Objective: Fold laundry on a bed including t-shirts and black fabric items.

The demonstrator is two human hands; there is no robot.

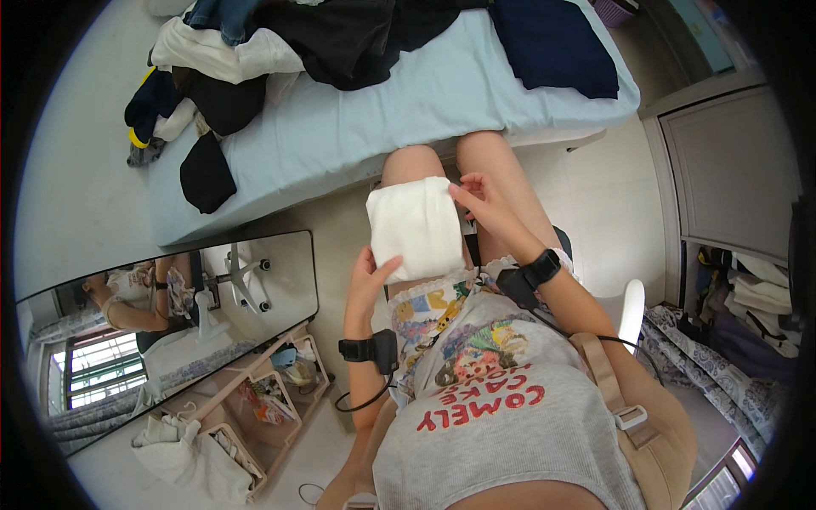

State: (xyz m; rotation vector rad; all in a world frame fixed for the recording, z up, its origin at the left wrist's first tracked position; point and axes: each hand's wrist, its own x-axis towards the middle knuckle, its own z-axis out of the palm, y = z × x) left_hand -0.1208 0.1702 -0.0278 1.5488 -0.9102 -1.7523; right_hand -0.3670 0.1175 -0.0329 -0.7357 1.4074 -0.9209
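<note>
A folded white cloth, a thick, roughly square bundle, lies across my thighs. My left hand is closed on its near left corner, thumb on top and the other fingers partly hidden at the edge. At the far right corner, my right hand has its fingertips on the cloth's edge, with the fingers bent and slightly apart. Whether the cloth is a garment I cannot tell.
Ahead is a bed with a light blue sheet. On it lie a heap of dark and white clothes, a black folded piece and a navy folded garment. A mirror and a pink divided basket stand left, a cabinet right.
</note>
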